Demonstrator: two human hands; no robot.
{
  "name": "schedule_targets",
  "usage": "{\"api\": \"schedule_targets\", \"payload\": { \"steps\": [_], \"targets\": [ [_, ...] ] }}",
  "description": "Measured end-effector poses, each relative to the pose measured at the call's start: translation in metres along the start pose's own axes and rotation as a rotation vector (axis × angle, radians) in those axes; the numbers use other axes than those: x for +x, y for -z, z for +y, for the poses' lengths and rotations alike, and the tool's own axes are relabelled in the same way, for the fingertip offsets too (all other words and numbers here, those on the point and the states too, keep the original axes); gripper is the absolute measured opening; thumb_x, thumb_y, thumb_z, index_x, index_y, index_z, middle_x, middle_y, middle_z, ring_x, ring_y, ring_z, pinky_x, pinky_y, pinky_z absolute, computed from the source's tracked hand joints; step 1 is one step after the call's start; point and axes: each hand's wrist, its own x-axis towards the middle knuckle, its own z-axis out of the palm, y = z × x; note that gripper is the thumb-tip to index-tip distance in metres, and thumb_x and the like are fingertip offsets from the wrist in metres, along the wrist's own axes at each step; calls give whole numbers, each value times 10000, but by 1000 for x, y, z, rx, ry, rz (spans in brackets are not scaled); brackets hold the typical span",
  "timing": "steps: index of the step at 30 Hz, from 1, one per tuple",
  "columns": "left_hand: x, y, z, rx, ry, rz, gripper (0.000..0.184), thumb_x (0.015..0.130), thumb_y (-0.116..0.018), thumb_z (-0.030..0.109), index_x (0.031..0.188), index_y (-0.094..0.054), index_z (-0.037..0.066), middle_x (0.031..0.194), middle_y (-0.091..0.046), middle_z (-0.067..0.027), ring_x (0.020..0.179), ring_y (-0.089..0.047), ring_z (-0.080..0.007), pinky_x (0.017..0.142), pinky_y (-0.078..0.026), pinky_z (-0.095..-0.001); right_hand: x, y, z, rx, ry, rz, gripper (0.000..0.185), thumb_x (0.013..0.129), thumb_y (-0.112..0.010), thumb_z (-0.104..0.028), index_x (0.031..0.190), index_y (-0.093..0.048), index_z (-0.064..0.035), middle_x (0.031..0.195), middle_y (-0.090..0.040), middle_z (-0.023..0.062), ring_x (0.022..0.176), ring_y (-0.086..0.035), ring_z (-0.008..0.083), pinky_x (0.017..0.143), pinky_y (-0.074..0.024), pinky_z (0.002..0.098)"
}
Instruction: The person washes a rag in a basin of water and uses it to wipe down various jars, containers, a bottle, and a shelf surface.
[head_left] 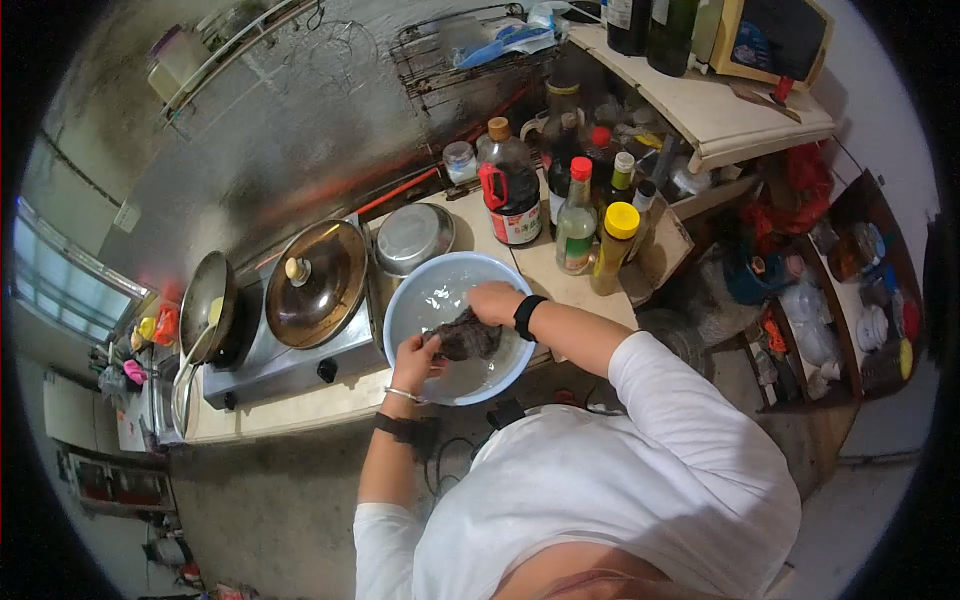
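Observation:
A light blue basin (400, 290) with water in it stands on the counter, near its front edge. Over the water is a dark, wet, crumpled cloth (470, 338). My left hand (415, 361) grips the cloth's left end, fingers closed, at the basin's lower left. At the upper right of the cloth, my right hand (494, 302) is closed on it, with the fingertips partly hidden. The cloth is bunched between both hands.
Left of the basin are a metal bowl (414, 240), a lidded pan (316, 284) and a wok (208, 300) on the gas stove (290, 370). Sauce bottles (577, 225) crowd the counter to the right, below a shelf (740, 130).

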Motion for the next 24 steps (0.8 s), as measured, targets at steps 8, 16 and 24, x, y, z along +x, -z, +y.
{"api": "schedule_targets", "payload": {
  "steps": [8,16,24],
  "targets": [
    [25,-7,-37,622,-557,89,925,601,-742,337,1254,-263,-111,1272,-288,-298,1211,-274,-376,1017,-221,-358,22,-30,-7,211,-66,-284,179,649,-498,19,786,-612,35,754,-603,207,743,-609,307,631,-475,399],
    [25,-11,-26,-188,-364,43,444,653,-618,-38,1074,-485,-3,912,-567,-73,821,-551,-159,733,-444,-270,5,23,-43,916,182,-125,174,669,-469,35,810,-570,16,712,-559,75,595,-547,177,483,-475,314],
    [-8,-9,34,-738,-469,-187,387,646,-515,-89,1022,-461,-15,972,-558,-110,892,-565,-230,810,-461,-338,-10,21,-28,1106,-90,-212,314,833,-502,-313,1011,-519,-55,896,-538,54,862,-539,176,576,-499,352]
  ]
}}
